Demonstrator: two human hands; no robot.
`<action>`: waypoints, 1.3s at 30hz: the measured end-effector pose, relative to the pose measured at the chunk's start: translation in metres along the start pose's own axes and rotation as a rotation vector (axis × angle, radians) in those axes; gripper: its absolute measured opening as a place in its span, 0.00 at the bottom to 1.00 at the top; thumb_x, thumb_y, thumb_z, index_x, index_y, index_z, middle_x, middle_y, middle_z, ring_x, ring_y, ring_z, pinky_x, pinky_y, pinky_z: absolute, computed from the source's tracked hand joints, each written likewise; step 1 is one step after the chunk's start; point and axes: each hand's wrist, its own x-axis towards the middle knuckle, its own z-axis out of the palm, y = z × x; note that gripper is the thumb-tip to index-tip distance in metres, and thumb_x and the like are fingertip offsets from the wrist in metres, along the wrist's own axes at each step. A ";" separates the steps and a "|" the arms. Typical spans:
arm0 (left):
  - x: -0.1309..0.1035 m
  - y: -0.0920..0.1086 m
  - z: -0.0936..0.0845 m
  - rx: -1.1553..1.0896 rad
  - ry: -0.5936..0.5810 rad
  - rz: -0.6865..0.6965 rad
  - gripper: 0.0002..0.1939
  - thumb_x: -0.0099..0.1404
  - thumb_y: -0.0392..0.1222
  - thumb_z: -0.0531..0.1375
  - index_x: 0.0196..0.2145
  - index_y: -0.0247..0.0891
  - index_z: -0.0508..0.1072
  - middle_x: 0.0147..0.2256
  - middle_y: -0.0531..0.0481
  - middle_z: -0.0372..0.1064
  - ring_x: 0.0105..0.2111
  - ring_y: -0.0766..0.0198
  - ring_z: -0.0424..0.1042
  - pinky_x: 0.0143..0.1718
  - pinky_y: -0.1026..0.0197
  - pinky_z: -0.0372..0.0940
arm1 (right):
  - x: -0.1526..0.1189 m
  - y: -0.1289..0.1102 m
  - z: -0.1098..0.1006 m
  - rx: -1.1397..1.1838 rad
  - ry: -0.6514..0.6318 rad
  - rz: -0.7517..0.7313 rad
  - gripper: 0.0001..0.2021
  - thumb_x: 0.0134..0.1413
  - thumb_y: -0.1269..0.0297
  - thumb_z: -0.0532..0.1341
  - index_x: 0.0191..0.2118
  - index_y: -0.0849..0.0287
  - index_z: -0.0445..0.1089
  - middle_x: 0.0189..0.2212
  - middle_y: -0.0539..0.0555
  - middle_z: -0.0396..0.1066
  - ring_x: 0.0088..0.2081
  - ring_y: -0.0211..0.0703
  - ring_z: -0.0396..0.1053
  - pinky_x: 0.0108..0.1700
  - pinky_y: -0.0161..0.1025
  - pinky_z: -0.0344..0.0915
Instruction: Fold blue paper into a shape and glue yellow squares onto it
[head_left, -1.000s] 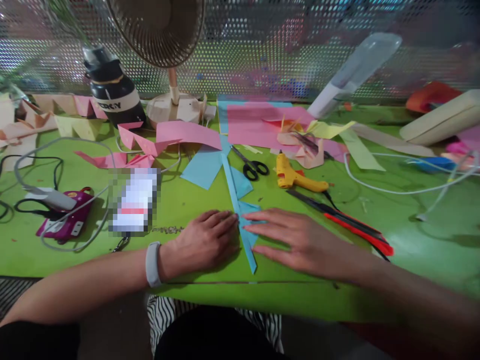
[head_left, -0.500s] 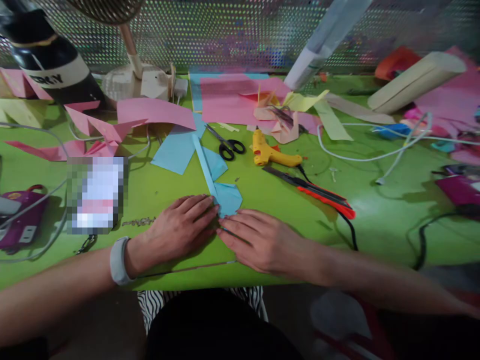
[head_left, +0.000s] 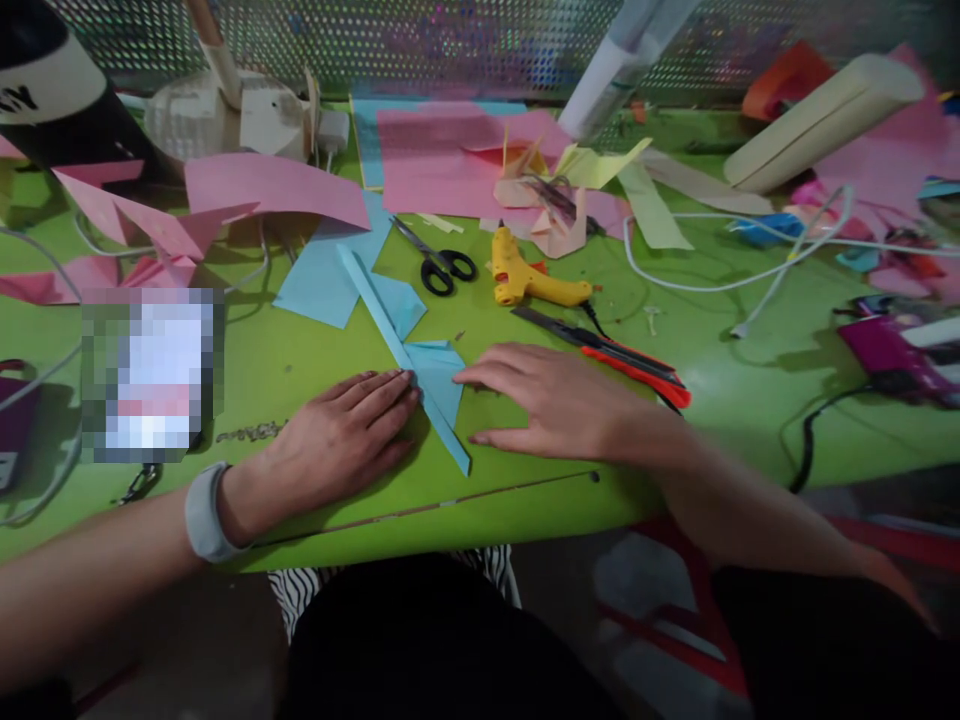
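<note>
A folded light blue paper (head_left: 437, 385) lies on the green table, with a long narrow strip running diagonally along it and two triangular flaps on its right. My left hand (head_left: 352, 425) rests flat, fingers stretched, its fingertips touching the strip's left edge. On the other side is my right hand (head_left: 559, 400), thumb and forefinger spread apart. Its forefinger tip is at the right edge of the lower flap; whether it touches cannot be told. Black-handled scissors (head_left: 442, 268), a yellow glue gun (head_left: 532, 275) and a red and black utility knife (head_left: 622, 360) lie beyond.
Pink paper (head_left: 442, 160) and loose scraps spread along the back. At the left lie a phone (head_left: 161, 380), blurred out, and a small chain (head_left: 251, 432). A white cable (head_left: 705, 288) loops at the right. The table's front edge (head_left: 360, 545) runs below my hands.
My right hand has drawn back to the right and opened, uncovering the strip's lower end and more of the blue flap. My left hand stays on the paper. The view has shifted slightly.
</note>
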 end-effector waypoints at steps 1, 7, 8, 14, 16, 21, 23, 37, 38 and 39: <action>0.000 0.000 0.000 0.000 -0.003 -0.002 0.21 0.73 0.45 0.52 0.55 0.27 0.68 0.57 0.33 0.68 0.54 0.51 0.71 0.55 0.47 0.68 | 0.002 0.000 0.002 0.022 -0.011 0.021 0.25 0.53 0.51 0.66 0.53 0.62 0.69 0.43 0.61 0.72 0.43 0.53 0.72 0.45 0.49 0.70; 0.000 0.001 0.000 0.007 0.031 0.003 0.20 0.72 0.44 0.52 0.54 0.25 0.69 0.56 0.33 0.69 0.54 0.49 0.71 0.54 0.47 0.68 | 0.009 -0.011 0.021 0.015 0.156 -0.065 0.32 0.55 0.47 0.64 0.58 0.65 0.64 0.44 0.63 0.73 0.45 0.53 0.71 0.46 0.48 0.69; 0.000 0.001 0.000 0.003 0.036 0.000 0.20 0.72 0.44 0.53 0.54 0.25 0.69 0.55 0.33 0.69 0.54 0.49 0.72 0.54 0.47 0.69 | 0.009 -0.013 0.024 -0.002 0.203 -0.101 0.30 0.57 0.48 0.62 0.58 0.66 0.65 0.43 0.63 0.73 0.45 0.53 0.71 0.46 0.48 0.68; 0.000 0.003 0.000 -0.022 0.053 -0.028 0.18 0.71 0.43 0.55 0.52 0.27 0.70 0.54 0.34 0.71 0.52 0.49 0.73 0.54 0.47 0.69 | 0.012 -0.020 0.030 -0.035 0.460 -0.251 0.12 0.65 0.62 0.57 0.47 0.60 0.74 0.33 0.55 0.72 0.35 0.42 0.68 0.38 0.40 0.66; 0.000 0.003 0.002 -0.025 0.064 -0.029 0.19 0.70 0.43 0.56 0.52 0.26 0.70 0.54 0.34 0.71 0.52 0.49 0.73 0.54 0.47 0.69 | 0.012 -0.023 0.029 -0.048 0.525 -0.256 0.09 0.63 0.66 0.58 0.43 0.57 0.75 0.34 0.55 0.73 0.35 0.41 0.67 0.39 0.40 0.65; -0.002 0.004 0.003 -0.012 0.056 -0.028 0.17 0.71 0.42 0.55 0.52 0.28 0.71 0.55 0.34 0.70 0.53 0.49 0.72 0.54 0.47 0.68 | 0.015 -0.026 0.030 -0.059 0.517 -0.305 0.08 0.62 0.69 0.59 0.39 0.58 0.76 0.37 0.55 0.75 0.40 0.44 0.69 0.42 0.41 0.64; -0.002 0.004 0.003 -0.005 0.048 -0.026 0.17 0.71 0.41 0.55 0.52 0.28 0.71 0.55 0.34 0.70 0.53 0.49 0.72 0.55 0.47 0.68 | 0.016 -0.024 0.032 0.006 0.480 -0.317 0.08 0.62 0.70 0.58 0.39 0.59 0.76 0.35 0.54 0.76 0.38 0.43 0.69 0.41 0.41 0.64; -0.001 0.004 -0.001 0.016 -0.020 0.056 0.17 0.70 0.39 0.55 0.52 0.26 0.72 0.55 0.36 0.70 0.52 0.51 0.72 0.55 0.50 0.69 | 0.015 -0.018 0.036 0.252 0.397 -0.224 0.07 0.63 0.65 0.59 0.39 0.60 0.74 0.37 0.55 0.75 0.38 0.43 0.70 0.40 0.43 0.63; -0.001 0.004 -0.001 0.015 -0.020 0.056 0.17 0.70 0.39 0.55 0.52 0.26 0.72 0.55 0.36 0.70 0.52 0.51 0.72 0.55 0.50 0.69 | 0.014 -0.019 0.036 0.190 0.394 -0.231 0.07 0.63 0.66 0.58 0.40 0.60 0.73 0.37 0.56 0.75 0.38 0.44 0.69 0.40 0.43 0.62; -0.001 0.004 0.000 0.015 -0.019 0.053 0.17 0.70 0.39 0.55 0.52 0.26 0.71 0.55 0.36 0.70 0.52 0.51 0.72 0.56 0.50 0.69 | 0.013 -0.019 0.035 0.143 0.401 -0.228 0.08 0.64 0.66 0.58 0.41 0.61 0.73 0.37 0.56 0.75 0.38 0.44 0.69 0.40 0.44 0.62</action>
